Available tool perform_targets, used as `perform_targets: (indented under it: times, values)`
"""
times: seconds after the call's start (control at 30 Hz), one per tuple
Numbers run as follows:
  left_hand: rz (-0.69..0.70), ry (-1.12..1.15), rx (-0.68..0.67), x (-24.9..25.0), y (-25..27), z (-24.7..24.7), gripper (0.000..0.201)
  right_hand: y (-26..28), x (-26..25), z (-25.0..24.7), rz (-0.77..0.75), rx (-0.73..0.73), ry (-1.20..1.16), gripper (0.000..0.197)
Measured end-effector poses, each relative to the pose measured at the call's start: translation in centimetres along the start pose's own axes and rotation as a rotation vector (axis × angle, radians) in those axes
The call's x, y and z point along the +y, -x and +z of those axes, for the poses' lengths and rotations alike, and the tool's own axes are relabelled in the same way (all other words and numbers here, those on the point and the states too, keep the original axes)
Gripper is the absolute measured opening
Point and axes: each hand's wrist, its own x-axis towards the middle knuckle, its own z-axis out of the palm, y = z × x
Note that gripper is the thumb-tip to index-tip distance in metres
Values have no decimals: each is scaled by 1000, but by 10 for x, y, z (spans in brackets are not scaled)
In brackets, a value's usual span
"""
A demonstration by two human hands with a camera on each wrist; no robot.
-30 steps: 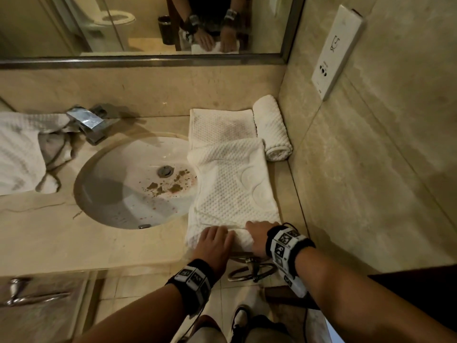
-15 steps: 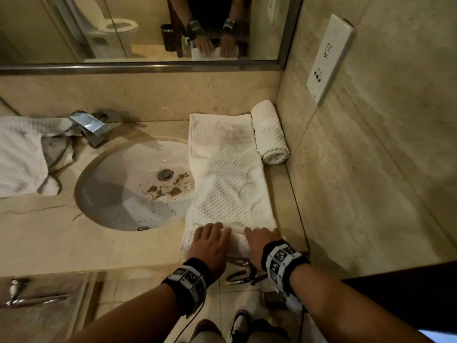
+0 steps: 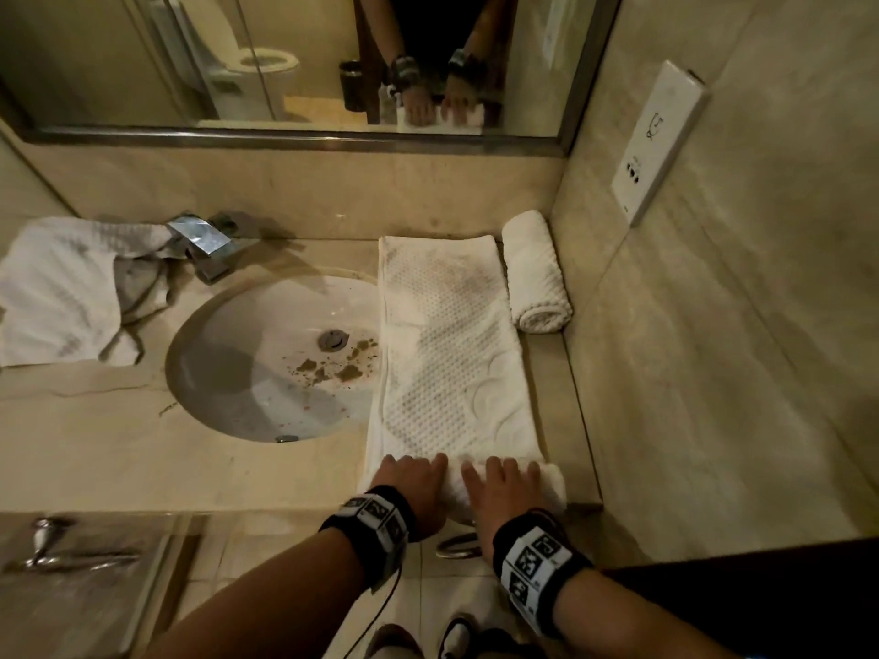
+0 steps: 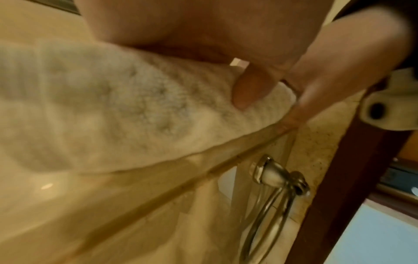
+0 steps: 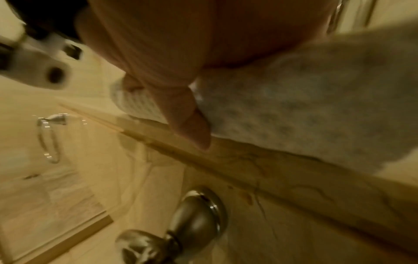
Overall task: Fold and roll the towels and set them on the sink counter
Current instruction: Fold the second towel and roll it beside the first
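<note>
A long folded white towel lies on the counter to the right of the sink. Its near end is turned into a small roll at the counter's front edge. My left hand and right hand sit side by side on that roll, fingers curled over it. In the left wrist view the thumb presses into the towel. The right wrist view shows my thumb against the towel. A finished rolled towel lies against the right wall.
A crumpled white towel is heaped left of the faucet. The sink holds brown debris near the drain. A socket plate is on the right wall. A metal towel ring hangs below the counter edge under my hands.
The towel's overlapping upper layer has been drawn flat into one long strip. Its near end has curled into a small roll under both hands, which stay at the front edge.
</note>
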Motion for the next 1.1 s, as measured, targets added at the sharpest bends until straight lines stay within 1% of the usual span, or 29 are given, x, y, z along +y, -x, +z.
perform_targets:
  times: [0.03, 0.07, 0.13, 0.17, 0.2, 0.27, 0.33, 0.4, 0.43, 0.53, 0.6, 0.67, 0.7, 0.73, 0.8, 0.83, 0.87, 0.9, 0.93, 1.0, 1.1]
  values:
    - [6, 0, 11, -1, 0, -1, 56, -1, 2, 4, 1, 13, 0, 71]
    - [17, -18, 46, 0, 2, -1, 57, -4, 5, 5, 6, 17, 2, 71]
    - [41, -74, 143, 5, 14, 7, 65, -10, 9, 4, -5, -7, -18, 79]
    - [60, -98, 164, 8, 22, 14, 72, -14, 11, 1, -14, -17, -40, 80]
    - [80, -122, 143, 10, 29, 21, 79, -16, 14, -3, -22, -33, -67, 76]
    - [101, -175, 78, 12, 38, 31, 86, -20, 21, -9, -57, -67, -113, 60]
    - [107, -197, 89, 11, 35, 31, 84, -21, 28, -15, -98, -143, -157, 51]
    - [93, -148, 116, 10, 27, 23, 77, -21, 29, -19, -114, -199, -179, 54]
    - [67, -99, 115, 9, 22, 19, 72, -20, 27, -20, -109, -194, -172, 55]
    - [-16, 84, 90, 3, 10, 5, 57, -11, 16, -21, -58, -78, -139, 63]
    - [-20, 153, 26, -2, 4, -5, 51, -3, 11, -19, -56, -42, -68, 75]
    - [-19, 194, -43, -6, 0, -16, 46, -1, 9, -16, -48, -20, -36, 80]
    - [-26, 179, -44, -5, 0, -18, 47, -3, 8, -13, -38, -13, -37, 81]
    - [-38, 132, -12, -3, 1, -17, 51, -6, 9, -13, -31, -11, -50, 81]
    - [-74, 22, 94, 6, 12, -4, 67, -11, 12, -16, -36, -37, -87, 77]
    - [-70, -28, 122, 10, 19, 6, 77, -13, 15, -19, -49, -53, -113, 70]
    - [-45, -78, 119, 14, 27, 15, 85, -14, 19, -23, -67, -67, -144, 61]
    - [-14, -121, 98, 16, 34, 23, 90, -15, 23, -26, -83, -95, -175, 57]
    - [11, -152, 86, 16, 36, 26, 93, -15, 26, -28, -94, -139, -198, 58]
    - [34, -156, 103, 14, 34, 23, 91, -14, 30, -30, -107, -201, -198, 63]
    - [-5, -62, 124, 13, 22, 8, 76, -11, 23, -30, -96, -150, -112, 62]
